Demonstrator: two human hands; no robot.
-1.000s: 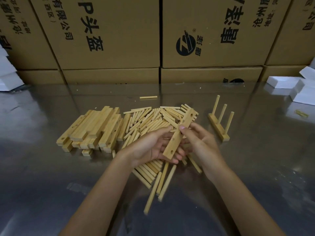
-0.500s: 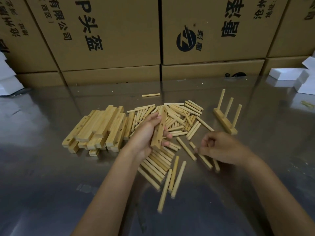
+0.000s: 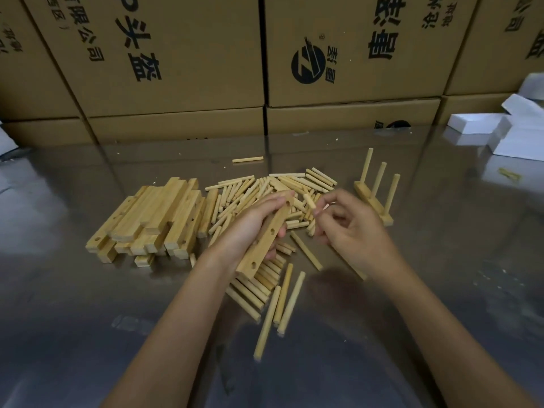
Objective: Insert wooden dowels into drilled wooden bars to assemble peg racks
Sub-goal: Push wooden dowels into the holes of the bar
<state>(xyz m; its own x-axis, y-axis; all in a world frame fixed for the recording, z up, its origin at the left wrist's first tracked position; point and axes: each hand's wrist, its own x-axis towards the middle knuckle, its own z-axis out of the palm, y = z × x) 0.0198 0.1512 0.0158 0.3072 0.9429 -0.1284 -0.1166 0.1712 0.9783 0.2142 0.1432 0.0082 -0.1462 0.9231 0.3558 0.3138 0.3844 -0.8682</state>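
Observation:
My left hand (image 3: pixel 250 228) grips a drilled wooden bar (image 3: pixel 266 241), tilted with its three holes facing up. Just right of the bar's far end, my right hand (image 3: pixel 347 228) pinches a short dowel (image 3: pixel 309 201) between thumb and fingertips. Below both hands a heap of loose dowels (image 3: pixel 265 201) is spread over the shiny metal table (image 3: pixel 441 290). A stack of drilled bars (image 3: pixel 153 219) lies left of the heap. A finished peg rack (image 3: pixel 376 195) with three upright dowels stands to the right.
Brown cardboard boxes (image 3: pixel 176 69) form a wall along the table's far edge. White foam blocks (image 3: pixel 500 131) lie at the back right. One stray dowel (image 3: pixel 248 159) rests alone behind the heap.
My right hand has lifted from the table with a dowel and come up beside the bar. My left hand has tilted the bar so its holes face up.

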